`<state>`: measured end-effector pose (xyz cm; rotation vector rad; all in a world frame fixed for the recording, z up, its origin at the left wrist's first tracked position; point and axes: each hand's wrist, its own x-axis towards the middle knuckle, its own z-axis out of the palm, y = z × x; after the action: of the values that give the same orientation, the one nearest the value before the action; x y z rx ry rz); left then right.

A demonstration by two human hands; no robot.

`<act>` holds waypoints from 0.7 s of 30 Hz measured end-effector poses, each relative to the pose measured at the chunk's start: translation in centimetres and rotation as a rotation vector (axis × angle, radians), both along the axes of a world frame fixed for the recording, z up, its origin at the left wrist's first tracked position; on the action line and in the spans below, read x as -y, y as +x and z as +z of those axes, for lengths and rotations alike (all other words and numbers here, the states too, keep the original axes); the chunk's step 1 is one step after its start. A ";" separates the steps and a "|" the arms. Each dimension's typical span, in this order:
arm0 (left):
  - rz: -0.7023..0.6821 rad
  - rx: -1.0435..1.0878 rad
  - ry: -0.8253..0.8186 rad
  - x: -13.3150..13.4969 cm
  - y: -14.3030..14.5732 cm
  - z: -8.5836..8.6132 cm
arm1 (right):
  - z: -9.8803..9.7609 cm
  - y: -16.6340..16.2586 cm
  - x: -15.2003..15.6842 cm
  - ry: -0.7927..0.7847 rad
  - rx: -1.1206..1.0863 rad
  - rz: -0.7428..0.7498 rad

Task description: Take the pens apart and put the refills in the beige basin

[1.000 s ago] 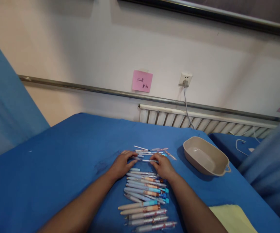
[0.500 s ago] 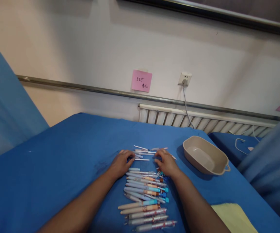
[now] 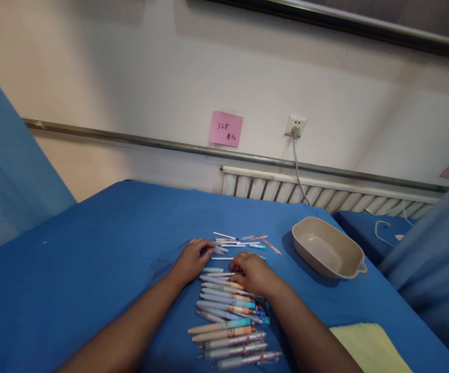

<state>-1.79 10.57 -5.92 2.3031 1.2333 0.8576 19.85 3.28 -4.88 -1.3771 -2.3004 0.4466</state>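
Observation:
My left hand [image 3: 193, 260] rests on the blue cloth, thumb and fingers curved but apart, beside short pale pen parts [image 3: 220, 250]. My right hand [image 3: 253, 273] hovers low over the top of a column of pens, its fingers bent and spaced, with no object visibly gripped. A thin white stick [image 3: 222, 258] ends by its fingertips. Below lie several pens [image 3: 228, 304] side by side in pale blue, beige and orange; the right hand hides some of their ends. Farther off are more white sticks [image 3: 233, 245], a turquoise-ended piece [image 3: 257, 246] and a patterned pen barrel [image 3: 271, 246].
A beige basin [image 3: 327, 251] with handles stands to the right. Yellow cloth [image 3: 368, 344] lies at the lower right. Behind the blue-covered table [image 3: 111, 248] are a radiator [image 3: 263, 186], a wall socket [image 3: 295, 126] with a cord, and a pink note [image 3: 226, 128]. Blue curtains [image 3: 14, 166] flank both sides.
My right hand has moved left and slightly toward me, over the upper pens, uncovering the turquoise-ended piece. One white stick has shifted a little left. My left hand has barely moved.

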 end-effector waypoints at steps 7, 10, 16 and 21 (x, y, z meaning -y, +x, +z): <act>0.001 0.008 -0.039 -0.1 0.0 0.0 | -0.8 0.3 -0.2 -0.087 -0.077 -0.018; 0.007 0.016 -0.045 -0.1 0.0 0.0 | -1.0 0.2 -0.3 -0.083 -0.116 -0.060; 0.043 0.048 -0.070 -0.1 0.0 0.0 | -1.5 0.8 -1.0 -0.019 -0.078 -0.200; 0.038 0.092 -0.058 -0.1 0.0 -0.2 | -1.9 1.4 -1.5 0.033 -0.085 -0.294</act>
<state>-1.77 10.70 -6.07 2.1765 1.2489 0.9176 21.25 4.74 -6.80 -1.6148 -1.9868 0.3635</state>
